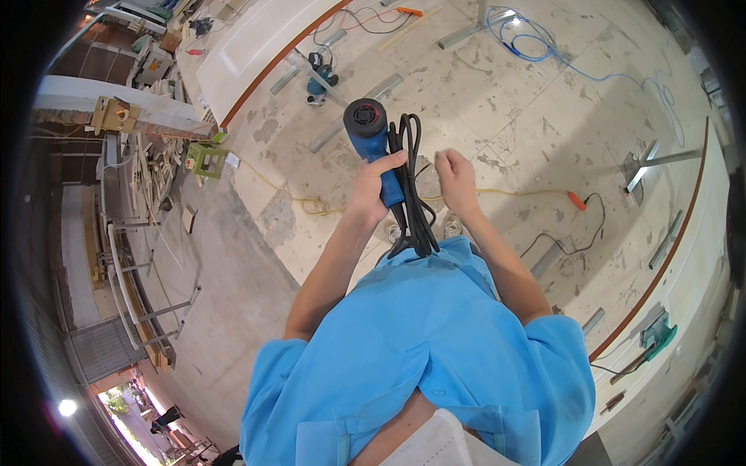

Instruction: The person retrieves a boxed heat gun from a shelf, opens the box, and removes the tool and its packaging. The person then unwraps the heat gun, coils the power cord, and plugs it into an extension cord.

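Note:
My left hand (371, 186) is wrapped round the handle of a blue heat gun (373, 146), held in front of my waist. Its round black vented end points up and away from me. A black power cord (416, 210), folded into a bundle, hangs along the right side of the handle, and its loops reach down to my blue shirt. Just right of the bundle is my right hand (457, 182), its fingers curled closed. A thin black strand sticks out from the cord toward these fingers; whether they pinch it cannot be made out.
White panels with brown edges stand at the upper left (256, 46) and right (676, 256). A teal power tool (318, 81) sits beyond my hands, another (659, 334) on the right panel. A yellow cord (497, 192), a blue hose (536, 54) and metal bars (381, 87) cross the floor.

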{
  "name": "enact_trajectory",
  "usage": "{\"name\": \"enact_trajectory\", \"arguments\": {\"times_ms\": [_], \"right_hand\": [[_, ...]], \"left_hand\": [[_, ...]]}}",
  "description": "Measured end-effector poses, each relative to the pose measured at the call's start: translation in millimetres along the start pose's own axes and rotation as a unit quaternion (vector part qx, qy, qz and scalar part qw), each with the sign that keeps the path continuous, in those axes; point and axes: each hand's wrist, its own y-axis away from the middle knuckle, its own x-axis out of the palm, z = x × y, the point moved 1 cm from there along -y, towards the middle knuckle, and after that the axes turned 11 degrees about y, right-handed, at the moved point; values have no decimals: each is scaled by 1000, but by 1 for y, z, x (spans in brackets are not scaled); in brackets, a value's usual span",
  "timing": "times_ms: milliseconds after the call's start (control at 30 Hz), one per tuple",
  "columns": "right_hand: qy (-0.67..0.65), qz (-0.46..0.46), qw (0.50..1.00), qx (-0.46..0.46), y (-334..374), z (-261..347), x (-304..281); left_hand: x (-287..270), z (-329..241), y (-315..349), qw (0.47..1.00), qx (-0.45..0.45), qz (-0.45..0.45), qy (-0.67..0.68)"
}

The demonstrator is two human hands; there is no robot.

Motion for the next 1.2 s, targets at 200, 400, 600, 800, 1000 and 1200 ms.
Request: {"name": "enact_trajectory", "arguments": {"times_ms": [200,400,600,800,1000,1200], "right_hand": [[-159,2,986,-45,24,14,-8],[66,29,950,-305,-1,50,-37],[209,53,889,-404,13,46,-47],[176,74,935,-298,-4,39,-40],[140,112,947,-267,18,46,-33],[-20,67,993,-93,-19,57,-62]], "left_hand": [[0,-7,-5,1000,18,11,5],[1,-12,-3,1000,-8,16,-20],[5,-12,-6,1000,-6,12,-22],[6,-5,-9,998,-6,4,-55],[8,-11,-18,999,20,-12,-41],[9,-2,-14,996,33,26,-83]]}}
